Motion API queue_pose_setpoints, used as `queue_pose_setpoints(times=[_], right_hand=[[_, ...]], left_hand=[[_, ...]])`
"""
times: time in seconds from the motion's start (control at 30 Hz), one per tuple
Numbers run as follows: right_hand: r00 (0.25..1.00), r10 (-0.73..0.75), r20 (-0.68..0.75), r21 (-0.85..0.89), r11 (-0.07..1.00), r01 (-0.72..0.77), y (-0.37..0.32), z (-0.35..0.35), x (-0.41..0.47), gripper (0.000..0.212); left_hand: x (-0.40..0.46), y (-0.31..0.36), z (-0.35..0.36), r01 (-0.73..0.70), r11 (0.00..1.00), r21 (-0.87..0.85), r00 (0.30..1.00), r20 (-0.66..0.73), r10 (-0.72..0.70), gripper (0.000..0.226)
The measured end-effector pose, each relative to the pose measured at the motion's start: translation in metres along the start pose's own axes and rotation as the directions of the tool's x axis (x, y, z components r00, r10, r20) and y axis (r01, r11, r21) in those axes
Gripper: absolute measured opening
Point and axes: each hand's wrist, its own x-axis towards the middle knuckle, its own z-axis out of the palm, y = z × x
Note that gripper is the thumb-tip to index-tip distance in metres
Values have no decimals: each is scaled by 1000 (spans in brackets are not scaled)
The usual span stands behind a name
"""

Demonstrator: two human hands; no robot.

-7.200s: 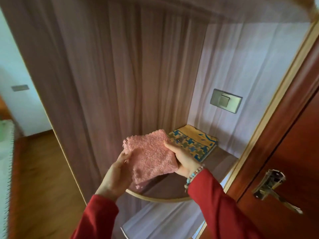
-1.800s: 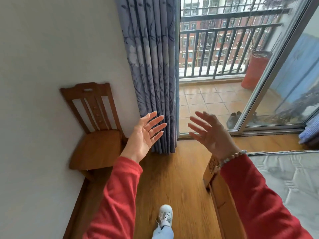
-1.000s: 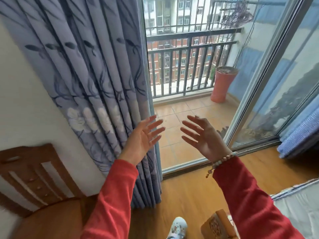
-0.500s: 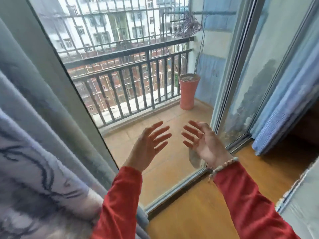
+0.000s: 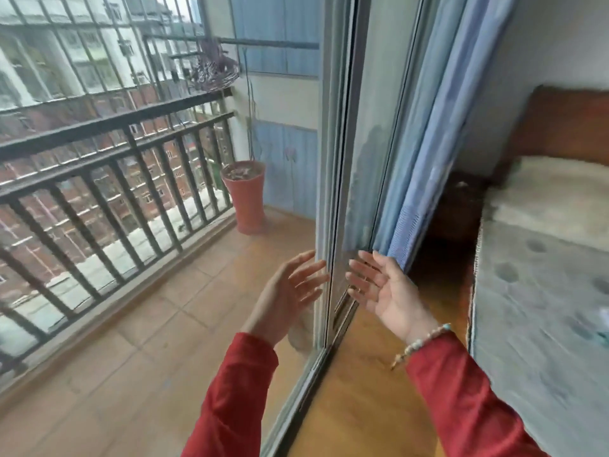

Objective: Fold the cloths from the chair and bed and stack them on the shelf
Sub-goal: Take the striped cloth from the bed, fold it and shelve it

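Both hands float palm-inward beside the tall grey sliding-door frame (image 5: pixel 333 179), fingers spread and holding nothing, probably ready for another cloth. The left hand (image 5: pixel 286 298) and right hand (image 5: pixel 384 291) flank it; right of the frame lies the pale quilted bed (image 5: pixel 540 291), where no cloth is clearly discernible.

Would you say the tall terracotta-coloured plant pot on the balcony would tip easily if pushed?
The tall terracotta-coloured plant pot probably tips fairly readily: it is tall and narrows towards its base. It looks filled at the top, so likely heavy. The tiled balcony floor looks smooth, so it might slide first.
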Motion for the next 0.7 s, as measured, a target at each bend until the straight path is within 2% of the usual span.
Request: queue_pose_setpoints(times=[0.2,0.3,0.53,0.7], right_hand=[[976,-75,-204,49,995,87,-31,-31,33,20],[953,-111,-283,55,990,131,-49,-53,53,22],[904,-163,-396,41,980,195,-104,-114,117,24],[859,-209,-467,12,970,243,-174,-169,171,26]], left_hand=[[87,-9,24,121,993,11,978,171,-121,30],[130,-17,44,159,986,57,956,238,-168,37],[249,-28,97,207,974,88,929,295,-224,37],[351,-35,162,227,969,96,912,327,-246,31]])
